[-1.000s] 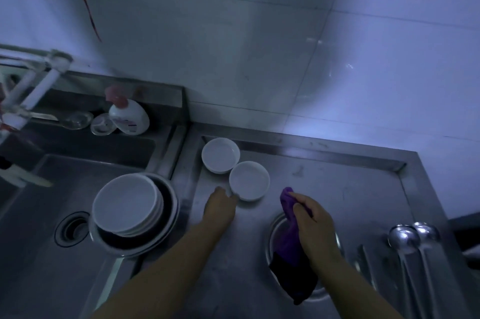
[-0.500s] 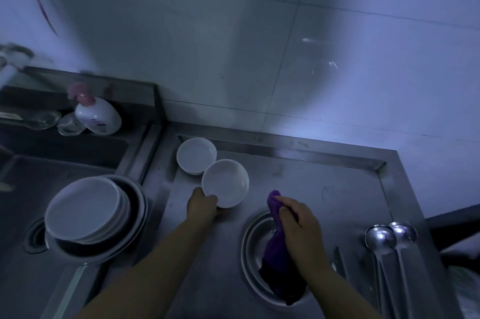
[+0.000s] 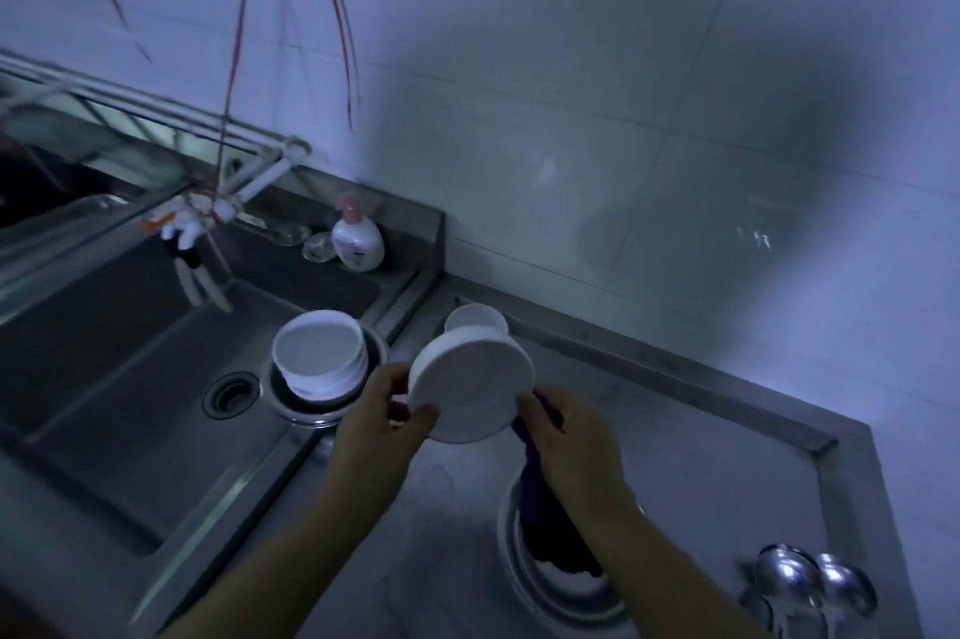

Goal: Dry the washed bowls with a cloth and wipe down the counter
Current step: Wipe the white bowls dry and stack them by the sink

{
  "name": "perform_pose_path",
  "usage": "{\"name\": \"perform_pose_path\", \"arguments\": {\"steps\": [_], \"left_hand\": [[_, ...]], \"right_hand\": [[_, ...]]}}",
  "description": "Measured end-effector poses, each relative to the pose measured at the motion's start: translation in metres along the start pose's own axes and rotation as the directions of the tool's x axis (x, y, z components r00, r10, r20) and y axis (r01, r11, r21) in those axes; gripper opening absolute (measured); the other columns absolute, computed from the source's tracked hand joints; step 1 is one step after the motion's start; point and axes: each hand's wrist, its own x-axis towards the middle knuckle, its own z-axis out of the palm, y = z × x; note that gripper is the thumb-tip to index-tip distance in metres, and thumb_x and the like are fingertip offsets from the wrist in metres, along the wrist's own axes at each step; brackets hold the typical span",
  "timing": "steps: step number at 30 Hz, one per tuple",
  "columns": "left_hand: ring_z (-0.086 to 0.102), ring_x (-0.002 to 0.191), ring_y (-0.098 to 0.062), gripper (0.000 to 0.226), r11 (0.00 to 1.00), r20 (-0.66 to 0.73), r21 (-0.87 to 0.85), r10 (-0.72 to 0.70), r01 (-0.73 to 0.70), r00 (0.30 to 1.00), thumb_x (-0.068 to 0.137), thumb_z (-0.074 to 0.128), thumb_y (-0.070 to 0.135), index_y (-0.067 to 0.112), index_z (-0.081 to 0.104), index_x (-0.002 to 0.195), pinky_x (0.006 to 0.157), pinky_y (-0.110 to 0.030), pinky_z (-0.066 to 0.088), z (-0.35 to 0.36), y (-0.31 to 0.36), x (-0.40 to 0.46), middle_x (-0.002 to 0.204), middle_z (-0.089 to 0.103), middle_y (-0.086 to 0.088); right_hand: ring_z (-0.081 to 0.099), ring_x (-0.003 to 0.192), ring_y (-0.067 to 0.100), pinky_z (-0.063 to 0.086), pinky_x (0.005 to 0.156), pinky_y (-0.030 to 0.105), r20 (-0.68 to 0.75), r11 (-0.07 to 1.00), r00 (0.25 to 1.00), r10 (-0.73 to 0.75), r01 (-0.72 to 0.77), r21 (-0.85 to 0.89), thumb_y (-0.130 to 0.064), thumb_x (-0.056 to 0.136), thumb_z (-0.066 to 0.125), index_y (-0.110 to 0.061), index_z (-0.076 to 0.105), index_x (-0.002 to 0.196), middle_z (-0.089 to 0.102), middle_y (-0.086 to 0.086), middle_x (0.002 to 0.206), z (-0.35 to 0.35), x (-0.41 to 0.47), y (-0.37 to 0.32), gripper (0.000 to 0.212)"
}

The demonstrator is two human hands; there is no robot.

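Lifted since the earlier frame, one white bowl (image 3: 470,389) was off the counter (image 3: 727,493) and tilted in mid-air. From the head view, the left hand (image 3: 382,422) pinched its rim, thumb on top; the right hand (image 3: 563,441) gripped a purple cloth (image 3: 540,498) touching the bowl's other edge. A second bowl (image 3: 475,318) sat behind — more were stacked (image 3: 318,357) in the sink (image 3: 130,378). Drying seemed about to begin; next, the cloth likely needed rubbing round the bowl.

It was a kitchen. A steel sink (image 3: 130,368) sat beside a steel surface (image 3: 701,456) under a tiled wall (image 3: 623,118). A soap bottle (image 3: 358,243) and ladles (image 3: 810,581) stood by.
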Motion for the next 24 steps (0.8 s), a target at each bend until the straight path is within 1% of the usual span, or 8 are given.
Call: {"name": "perform_pose_path", "arguments": {"steps": [5, 8, 12, 16, 19, 21, 23, 24], "left_hand": [[0.063, 0.084, -0.016, 0.04, 0.992, 0.018, 0.064, 0.108, -0.109, 0.994, 0.076, 0.075, 0.008, 0.035, 0.053, 0.096, 0.067, -0.028, 0.056, -0.038, 0.029, -0.021, 0.098, 0.063, 0.005], [0.061, 0.095, -0.007, 0.047, 0.974, 0.081, 0.108, 0.192, -0.201, 0.978, 0.068, 0.08, 0.015, 0.038, 0.052, 0.097, 0.075, -0.027, 0.055, -0.054, 0.044, -0.024, 0.102, 0.06, 0.017], [0.055, 0.096, 0.01, 0.055, 0.932, 0.209, 0.189, 0.27, -0.309, 0.94, 0.058, 0.079, 0.037, 0.049, 0.047, 0.101, 0.069, -0.012, 0.05, -0.072, 0.06, -0.023, 0.102, 0.055, 0.031], [0.05, 0.095, 0.012, 0.047, 0.805, 0.282, 0.34, 0.407, -0.487, 0.869, 0.057, 0.069, 0.058, 0.053, 0.045, 0.097, 0.07, -0.013, 0.044, -0.087, 0.07, -0.021, 0.098, 0.052, 0.026], [0.049, 0.091, 0.007, 0.046, 0.767, 0.284, 0.353, 0.458, -0.536, 0.842, 0.058, 0.066, 0.06, 0.045, 0.048, 0.097, 0.071, -0.015, 0.043, -0.097, 0.07, -0.024, 0.096, 0.05, 0.024], [0.049, 0.09, 0.007, 0.045, 0.768, 0.269, 0.349, 0.466, -0.536, 0.843, 0.06, 0.066, 0.058, 0.042, 0.048, 0.098, 0.069, -0.014, 0.041, -0.102, 0.069, -0.028, 0.096, 0.049, 0.024], [0.05, 0.085, 0.007, 0.039, 0.796, 0.211, 0.331, 0.46, -0.506, 0.862, 0.064, 0.068, 0.053, 0.042, 0.047, 0.095, 0.063, -0.012, 0.039, -0.105, 0.068, -0.033, 0.094, 0.049, 0.023], [0.052, 0.082, 0.005, 0.034, 0.816, 0.169, 0.315, 0.454, -0.485, 0.875, 0.067, 0.068, 0.05, 0.042, 0.047, 0.094, 0.06, -0.011, 0.038, -0.105, 0.068, -0.036, 0.092, 0.051, 0.021]], "right_hand": [[0.056, 0.073, 0.014, 0.045, 0.069, 0.032, 0.037, 0.997, 0.996, -0.081, 0.081, -0.01, -0.033, 0.097, 0.049, -0.011, 0.065, 0.085, 0.063, 0.001, 0.079, 0.004, -0.015, -0.024, 0.029], [0.057, 0.073, 0.017, 0.046, 0.069, 0.037, 0.034, 0.995, 0.994, -0.104, 0.104, 0.008, -0.029, 0.096, 0.05, -0.01, 0.065, 0.083, 0.063, 0.004, 0.079, 0.008, -0.024, -0.036, 0.028], [0.059, 0.076, 0.015, 0.05, 0.073, 0.04, 0.027, 0.998, 0.998, -0.064, 0.063, 0.014, -0.031, 0.095, 0.05, -0.016, 0.065, 0.087, 0.064, 0.001, 0.083, 0.011, -0.036, -0.053, 0.023], [0.058, 0.073, -0.006, 0.044, 0.061, 0.009, 0.09, 0.999, 0.995, -0.041, 0.039, 0.02, -0.028, 0.093, 0.056, -0.044, 0.057, 0.086, 0.061, -0.021, 0.079, 0.007, -0.053, -0.073, 0.018], [0.059, 0.076, -0.001, 0.046, 0.064, 0.012, -0.101, 0.993, 0.994, 0.041, -0.029, 0.11, -0.03, 0.087, 0.065, -0.033, 0.059, 0.094, 0.062, -0.014, 0.088, 0.004, -0.064, -0.082, 0.009], [0.061, 0.077, 0.004, 0.05, 0.065, 0.019, -0.275, 0.972, 0.958, 0.077, -0.011, 0.234, -0.034, 0.083, 0.069, -0.03, 0.056, 0.093, 0.063, -0.008, 0.09, 0.006, -0.073, -0.092, 0.016], [0.061, 0.079, 0.003, 0.049, 0.066, 0.015, -0.436, 0.964, 0.9, -0.021, 0.134, 0.229, -0.038, 0.08, 0.07, -0.031, 0.053, 0.093, 0.061, -0.011, 0.091, 0.011, -0.083, -0.11, 0.022], [0.06, 0.079, 0.003, 0.049, 0.065, 0.013, -0.512, 0.964, 0.843, -0.163, 0.247, 0.099, -0.039, 0.079, 0.069, -0.029, 0.053, 0.094, 0.061, -0.011, 0.092, 0.014, -0.087, -0.12, 0.024]]}}
